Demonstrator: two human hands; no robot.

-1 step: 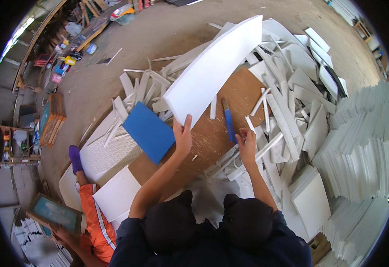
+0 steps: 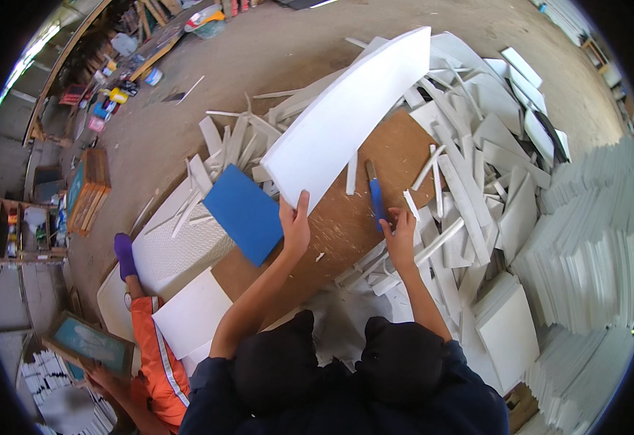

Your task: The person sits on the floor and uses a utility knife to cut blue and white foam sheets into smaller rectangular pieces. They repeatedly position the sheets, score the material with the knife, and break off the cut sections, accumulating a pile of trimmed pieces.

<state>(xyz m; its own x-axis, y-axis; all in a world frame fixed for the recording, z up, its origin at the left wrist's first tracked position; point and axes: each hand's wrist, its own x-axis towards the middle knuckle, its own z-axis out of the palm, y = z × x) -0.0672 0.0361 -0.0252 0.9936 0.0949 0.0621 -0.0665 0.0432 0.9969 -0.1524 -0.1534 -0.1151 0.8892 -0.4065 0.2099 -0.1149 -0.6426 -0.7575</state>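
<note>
The left hand (image 2: 295, 230) clamped the near end of a long white sheet (image 2: 353, 109) above the brown board (image 2: 339, 232). The right hand (image 2: 401, 239) was at the near end of a slim blue tool (image 2: 376, 194); whether its grip was together could not be told.

Over the brown board (image 2: 342, 239), the left hand (image 2: 295, 226) pinches the near corner of a long white foam panel (image 2: 349, 112). On the board lies a slim blue tool (image 2: 376, 199) with a brownish far end, the fingers of the right hand (image 2: 400, 238) at its near end. A blue rectangular sheet (image 2: 243, 215) lies at the board's left edge; white offcuts (image 2: 465, 203) heap along its right side. Left of the board shows a co-worker's orange trouser leg (image 2: 152, 330); well right of it rise stacked white sheets (image 2: 581, 246).
</note>
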